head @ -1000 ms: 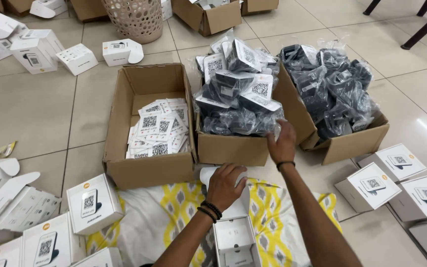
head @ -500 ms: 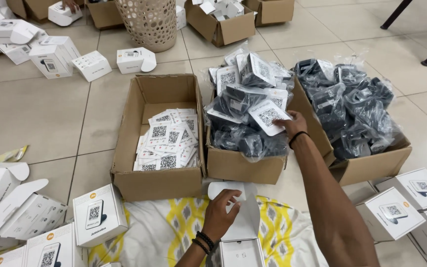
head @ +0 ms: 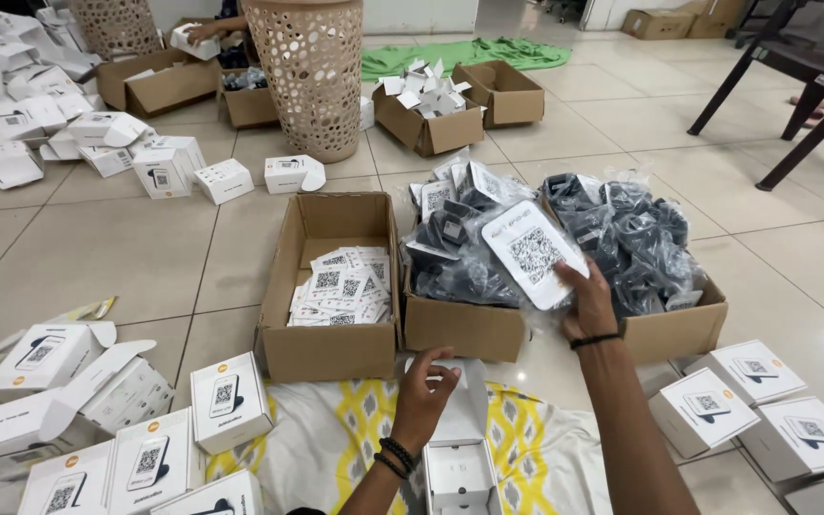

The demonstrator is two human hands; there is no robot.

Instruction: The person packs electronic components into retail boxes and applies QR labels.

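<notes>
We take the middle cardboard box point(head: 464, 324), packed with bagged dark devices, as our landmark. Above its right front corner our right hand point(head: 588, 303) lifts a white card-shaped device in a clear plastic bag point(head: 533, 254); the grip is closed on its lower right end, thumb on the front face. Its long axis runs tilted, from upper left down to lower right, and its printed face points up toward us.

In front of the box, toward us, our left hand point(head: 423, 393) rests with curled fingers on the raised flap of an open white carton point(head: 460, 448) lying on the yellow-patterned cloth point(head: 336, 439); its grip is narrow, touching the flap. Left of the landmark stands a box of printed leaflets point(head: 336, 286); right of it, a box of bagged black cables point(head: 660, 277).
</notes>
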